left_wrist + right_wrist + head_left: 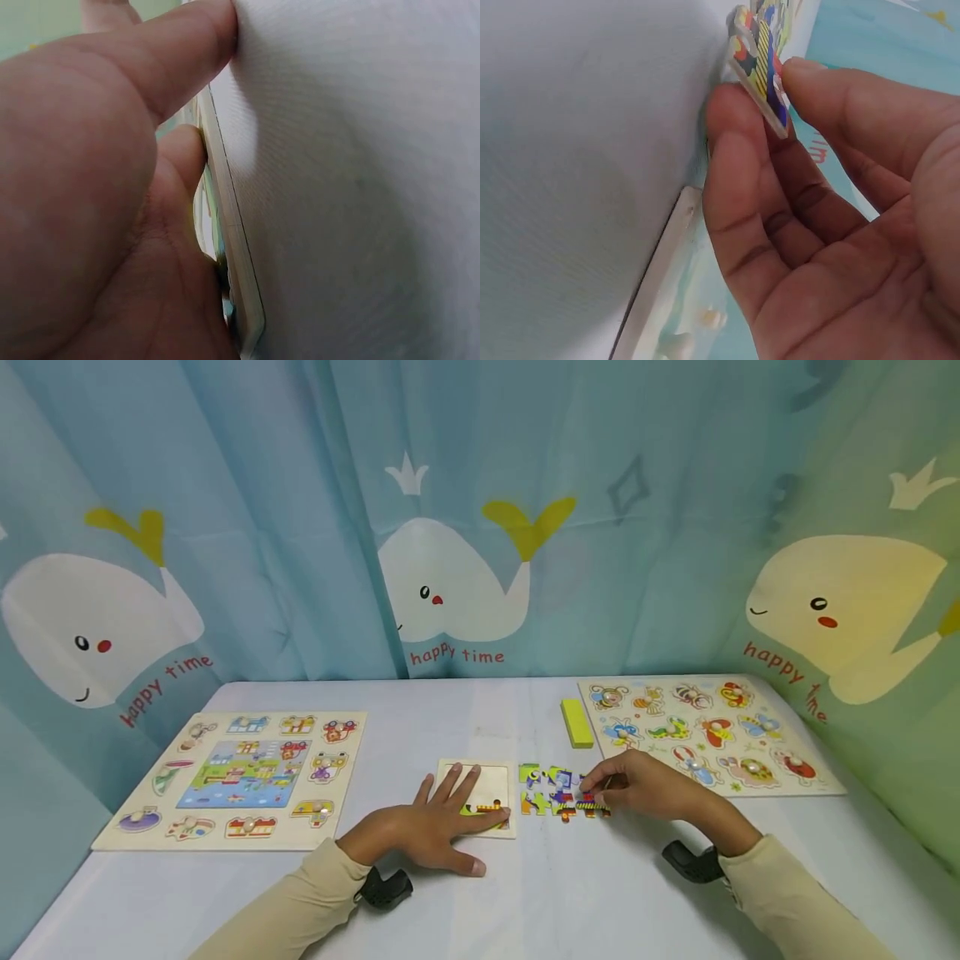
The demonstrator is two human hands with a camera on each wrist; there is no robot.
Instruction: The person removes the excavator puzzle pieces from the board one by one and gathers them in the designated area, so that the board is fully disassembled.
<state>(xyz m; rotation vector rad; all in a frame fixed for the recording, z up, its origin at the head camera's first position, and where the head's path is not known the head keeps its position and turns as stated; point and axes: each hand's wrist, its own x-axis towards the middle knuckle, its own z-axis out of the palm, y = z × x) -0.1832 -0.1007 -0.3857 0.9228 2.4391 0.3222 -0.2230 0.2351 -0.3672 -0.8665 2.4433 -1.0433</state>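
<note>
My left hand (435,831) lies with fingers spread over a small wooden puzzle tray (495,774), its fingers pressing on the tray and the thumb on the white cloth. A printed patch of yellow, green and orange (491,807) shows in the tray beside the fingers. To the right of the tray several colourful jigsaw pieces (534,802) lie close together. At their right end my right hand (648,785) pinches a jigsaw piece (769,82) between thumb and index finger; the right wrist view shows its yellow-black stripes and blue edge. The left wrist view shows the tray's edge (232,225) beside the hand.
A large vehicle peg puzzle board (345,777) lies on the left of the white table (540,893). An insect peg puzzle board (810,781) lies at the back right, close to my right hand. A yellow-green block (577,723) sits beside it. A whale-print curtain (300,568) hangs behind.
</note>
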